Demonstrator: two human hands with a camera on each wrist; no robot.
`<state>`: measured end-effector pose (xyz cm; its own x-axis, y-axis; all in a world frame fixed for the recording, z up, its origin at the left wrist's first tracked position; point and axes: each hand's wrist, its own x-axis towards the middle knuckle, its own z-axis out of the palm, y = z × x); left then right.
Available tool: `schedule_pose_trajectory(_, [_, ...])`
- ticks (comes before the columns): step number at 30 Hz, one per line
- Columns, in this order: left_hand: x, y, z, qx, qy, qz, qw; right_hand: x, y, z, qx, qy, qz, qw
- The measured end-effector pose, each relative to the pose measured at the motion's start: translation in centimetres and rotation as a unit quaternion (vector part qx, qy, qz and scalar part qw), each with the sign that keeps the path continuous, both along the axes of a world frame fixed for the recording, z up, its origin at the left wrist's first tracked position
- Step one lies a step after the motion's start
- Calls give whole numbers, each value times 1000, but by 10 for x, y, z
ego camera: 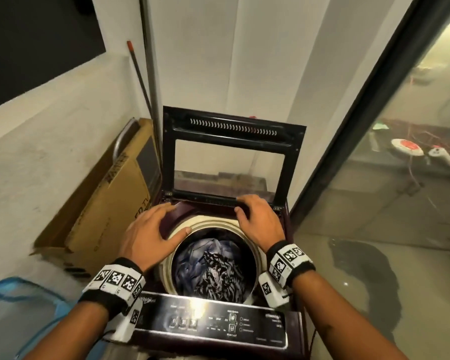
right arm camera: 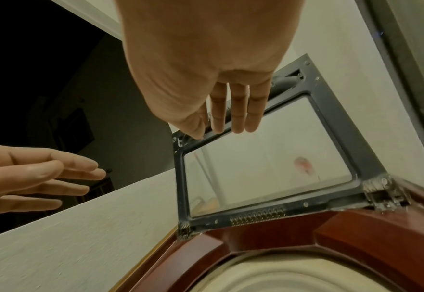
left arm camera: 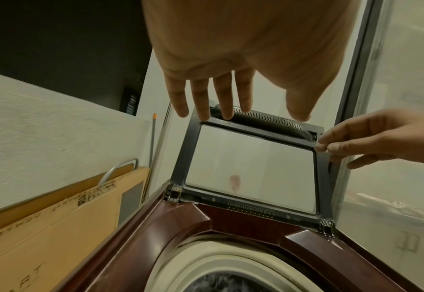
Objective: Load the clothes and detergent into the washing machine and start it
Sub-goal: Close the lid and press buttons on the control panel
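A maroon top-load washing machine point(ego camera: 294, 318) stands below me with its glass lid point(ego camera: 231, 152) raised upright against the wall. Dark and bluish clothes point(ego camera: 213, 266) lie in the drum, inside the cream rim point(ego camera: 182, 227). My left hand point(ego camera: 151, 229) hovers over the drum's back left with straight, spread fingers and holds nothing. My right hand point(ego camera: 260, 219) hovers at the back right, its fingers reaching toward the lid's lower edge. From the wrists, the left hand point(left arm camera: 218, 94) and right hand point(right arm camera: 230, 110) both show empty palms before the lid point(left arm camera: 250, 168) point(right arm camera: 268, 158). No detergent is in view.
The control panel point(ego camera: 213, 323) with its buttons runs along the near edge. A large cardboard box point(ego camera: 109, 203) leans at the machine's left, with poles point(ego camera: 151, 74) behind it. A blue basket point(ego camera: 24, 294) sits at lower left. A glass partition point(ego camera: 374, 126) closes the right side.
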<state>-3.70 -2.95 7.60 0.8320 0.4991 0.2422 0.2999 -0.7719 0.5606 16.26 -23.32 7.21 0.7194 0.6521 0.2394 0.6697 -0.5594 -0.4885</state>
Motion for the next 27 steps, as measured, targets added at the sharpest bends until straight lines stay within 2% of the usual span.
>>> schedule_pose_trajectory(4, [32, -3, 17, 47, 29, 13, 998, 51, 8, 27, -25, -18, -17, 999])
schedule_pose_trajectory(8, [55, -2, 36, 52, 35, 34, 997, 98, 30, 52, -46, -60, -8, 997])
schedule_pose_trajectory(12, [65, 2, 47, 59, 30, 36, 997, 140, 62, 75, -74, -117, -15, 990])
schedule_pose_trajectory(16, [64, 2, 46, 63, 43, 41, 996, 172, 93, 92, -116, -135, -29, 984])
schedule_pose_trajectory(21, [56, 8, 46, 70, 48, 60, 995, 202, 119, 93, -191, -106, -27, 975])
schedule_pose_trajectory(27, [40, 14, 43, 76, 61, 78, 992, 207, 125, 85, -189, -122, -40, 974])
